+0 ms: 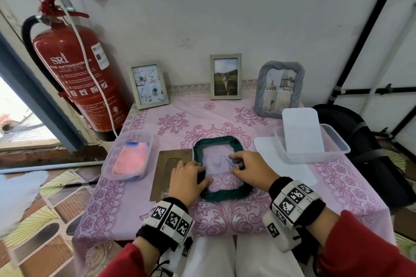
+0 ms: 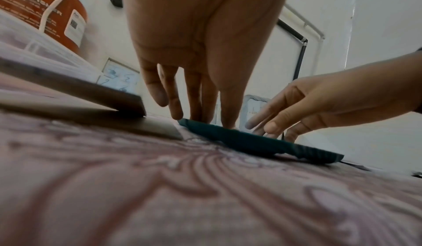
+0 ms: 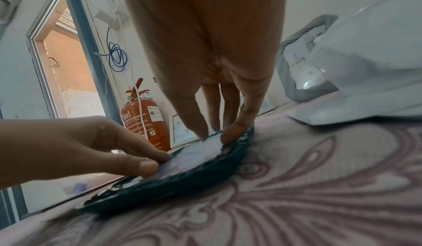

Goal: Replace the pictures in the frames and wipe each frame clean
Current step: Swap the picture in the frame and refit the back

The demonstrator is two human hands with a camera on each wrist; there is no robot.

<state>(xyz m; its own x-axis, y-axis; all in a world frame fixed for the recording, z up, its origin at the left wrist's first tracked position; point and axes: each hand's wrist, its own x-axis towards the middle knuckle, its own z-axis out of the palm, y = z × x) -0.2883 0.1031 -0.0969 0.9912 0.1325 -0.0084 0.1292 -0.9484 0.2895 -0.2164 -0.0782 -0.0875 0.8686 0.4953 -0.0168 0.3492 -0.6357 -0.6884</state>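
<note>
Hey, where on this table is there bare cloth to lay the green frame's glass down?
Bare cloth lies between the green frame and the cat photo frame, and at the near right corner. Crowded: the brown backing board left, white sheets and clear tub right.

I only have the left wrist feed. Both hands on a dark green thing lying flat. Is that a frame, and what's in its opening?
Observer: Yes, a green frame lying flat on the tablecloth. The head view shows a clear pane with blue scribbles in the opening; the cloth pattern shows through, so no picture.
Operator: Where's its back panel?
Observer: A brown backing board lies just left of the frame, under the left hand.
Operator: What is the right hand doing?
Observer: In the right wrist view the right hand has its fingertips on the pane at the frame's inner edge.
Operator: Wiping cloth nearby?
Observer: A pink cloth sits in a clear tub at the table's left.
</note>
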